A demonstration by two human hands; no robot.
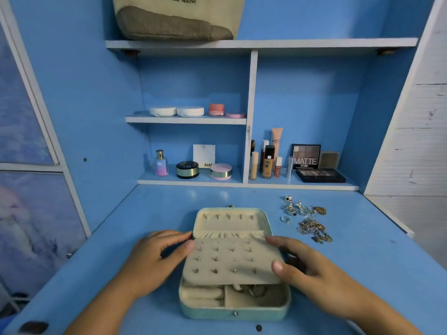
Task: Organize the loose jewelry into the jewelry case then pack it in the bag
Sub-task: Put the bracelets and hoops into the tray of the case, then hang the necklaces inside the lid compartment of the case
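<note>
A pale green jewelry case (233, 310) lies open on the blue desk, its cream lid (231, 217) tilted back. Both hands hold the cream earring panel (233, 259), studded with several earrings, lifted at a slant over the lower compartments. My left hand (157, 259) pinches its left edge and my right hand (300, 267) grips its right edge. Under the panel a few rings (254, 290) lie in a compartment. Loose rings (294, 209) and tangled chains (313, 229) sit on the desk to the right of the case. A beige bag (176, 20) rests on the top shelf.
Cosmetics fill the shelves behind: a perfume bottle (161, 163), compacts (187, 169), foundation bottles (268, 163) and eyeshadow palettes (319, 175). White round cases (176, 111) and a pink jar (216, 109) stand on the middle shelf. The desk's right edge (391, 218) runs beside a white wall.
</note>
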